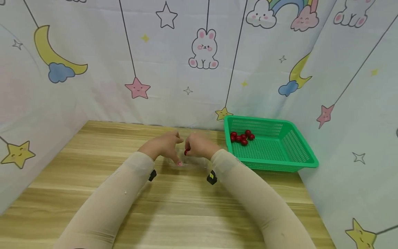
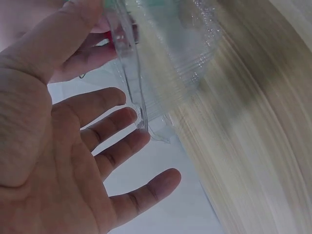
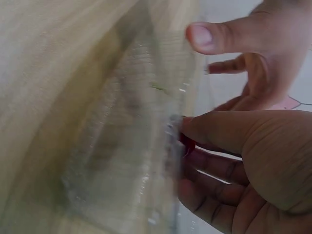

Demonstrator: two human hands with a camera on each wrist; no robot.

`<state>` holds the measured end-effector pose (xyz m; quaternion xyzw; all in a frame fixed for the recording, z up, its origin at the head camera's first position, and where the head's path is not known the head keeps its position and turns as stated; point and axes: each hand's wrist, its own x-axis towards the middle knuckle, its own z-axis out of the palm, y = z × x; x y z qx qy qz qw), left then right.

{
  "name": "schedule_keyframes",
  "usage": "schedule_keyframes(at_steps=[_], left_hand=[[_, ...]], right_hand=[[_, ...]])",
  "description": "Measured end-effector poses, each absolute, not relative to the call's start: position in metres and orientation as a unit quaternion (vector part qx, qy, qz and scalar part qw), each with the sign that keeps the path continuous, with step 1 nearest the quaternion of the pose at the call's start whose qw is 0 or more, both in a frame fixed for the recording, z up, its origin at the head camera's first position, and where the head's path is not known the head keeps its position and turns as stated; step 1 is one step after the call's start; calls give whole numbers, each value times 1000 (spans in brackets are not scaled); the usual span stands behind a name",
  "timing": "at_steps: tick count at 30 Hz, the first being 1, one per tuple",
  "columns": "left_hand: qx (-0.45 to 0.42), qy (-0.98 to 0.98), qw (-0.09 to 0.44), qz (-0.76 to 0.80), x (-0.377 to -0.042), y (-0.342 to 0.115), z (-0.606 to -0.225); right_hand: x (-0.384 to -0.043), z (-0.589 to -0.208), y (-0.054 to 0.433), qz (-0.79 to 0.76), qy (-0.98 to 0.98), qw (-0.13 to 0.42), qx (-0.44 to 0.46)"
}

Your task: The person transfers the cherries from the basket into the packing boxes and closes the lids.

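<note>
A clear plastic box (image 1: 196, 162) with ribbed walls stands on the table between my two hands. In the left wrist view, my left hand (image 1: 165, 146) is spread beside it, with fingertips (image 2: 141, 136) right at the rim of the plastic. My right hand (image 1: 200, 145) pinches a small dark-red cherry (image 3: 187, 145) between thumb and fingers, close to the box's edge. Most of that cherry is hidden by the fingers. The box's far side is partly covered by both hands in the head view.
To the right stands a green plastic basket (image 1: 303, 165) with several red cherries (image 1: 238, 138) in its left part. The wood-grain table (image 1: 180, 214) meets a patterned cloth (image 1: 174, 103) at the back and the right. A black wrist camera (image 1: 212, 177) sits under the right sleeve.
</note>
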<state>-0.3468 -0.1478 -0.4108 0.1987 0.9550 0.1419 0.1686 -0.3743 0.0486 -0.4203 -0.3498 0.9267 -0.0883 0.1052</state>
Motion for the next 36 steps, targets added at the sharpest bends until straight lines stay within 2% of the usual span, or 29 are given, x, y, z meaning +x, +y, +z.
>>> schedule_keyframes(at_steps=[12, 20, 28, 36], left_hand=[[197, 955, 169, 141, -347, -143, -411], [203, 956, 168, 127, -348, -140, -408], [196, 957, 179, 117, -350, -138, -406], [200, 961, 176, 76, -351, -134, -402]], right_hand=[[-375, -441, 44, -196, 905, 150, -348], [-376, -434, 50, -166, 918, 147, -330], [-378, -388, 76, -130, 936, 148, -291], [-390, -342, 131, -90, 954, 130, -254]])
